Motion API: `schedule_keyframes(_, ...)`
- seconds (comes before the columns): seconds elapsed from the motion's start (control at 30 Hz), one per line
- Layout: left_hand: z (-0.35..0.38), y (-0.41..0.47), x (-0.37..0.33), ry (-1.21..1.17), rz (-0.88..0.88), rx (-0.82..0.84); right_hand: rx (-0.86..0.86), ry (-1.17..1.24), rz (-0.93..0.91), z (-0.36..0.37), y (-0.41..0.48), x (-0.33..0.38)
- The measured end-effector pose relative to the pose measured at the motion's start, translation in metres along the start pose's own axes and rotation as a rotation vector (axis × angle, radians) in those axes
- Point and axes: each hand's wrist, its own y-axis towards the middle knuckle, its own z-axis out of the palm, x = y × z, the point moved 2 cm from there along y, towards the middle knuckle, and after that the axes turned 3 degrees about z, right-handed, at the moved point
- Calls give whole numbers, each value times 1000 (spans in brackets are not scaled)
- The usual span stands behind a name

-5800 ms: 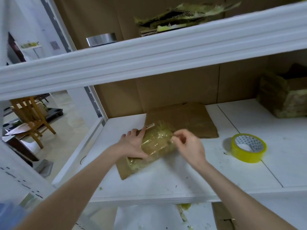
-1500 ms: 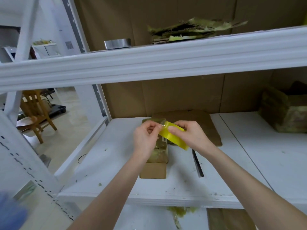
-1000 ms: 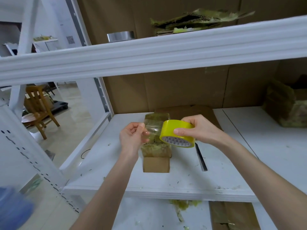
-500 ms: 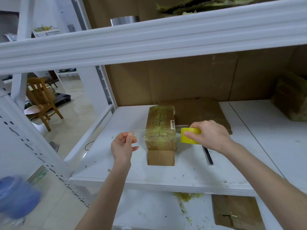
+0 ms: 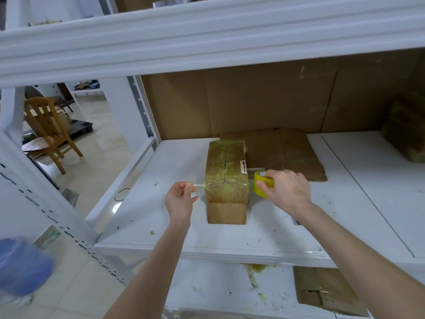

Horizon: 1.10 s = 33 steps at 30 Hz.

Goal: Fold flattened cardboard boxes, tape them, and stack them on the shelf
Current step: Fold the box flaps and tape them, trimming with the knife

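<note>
Pinching tape end – left-hand grip | right-hand grip curled round tape roll (stretched over box)

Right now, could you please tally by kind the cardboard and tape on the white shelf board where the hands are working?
Folded, taped brown cardboard boxes: 2, the second cut off at the right edge
Flattened brown cardboard sheet: 1
Yellow roll of tape: 1
Total: 4
</note>
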Motion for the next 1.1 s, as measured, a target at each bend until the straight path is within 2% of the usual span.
schedule_keyframes(0.2, 14, 17, 21, 13, -94, 118, 104, -21, 85, 17, 13, 6)
schedule_keyframes(0.37, 32, 24, 31, 114, -107, 188, 147, -26, 113, 27, 26, 14)
schedule_keyframes(0.57, 35, 28, 36, 168, -77, 192, 189, 39, 135, 29, 29, 16)
schedule_keyframes(0.73, 24, 24, 30, 268, 40, 178, 199, 126, 137, 23, 12, 13)
schedule_keyframes(0.93, 23, 25, 30, 365, -61, 133, 235, 107, 125, 22, 10, 19)
schedule_keyframes(0.97, 21, 23, 25, 419, 19, 94, 247, 114, 125, 22, 10, 19)
schedule_keyframes(1.0, 19, 18, 18, 483, 185, 40, 255, 120, 124, 21, 11, 18)
schedule_keyframes(1.07, 22, 0, 0, 546, 650, 10, 266, 118, 122, 20, 11, 17)
schedule_keyframes(1.1, 29, -10, -2, 576, 859, 82, 267, 112, 119, 20, 12, 17)
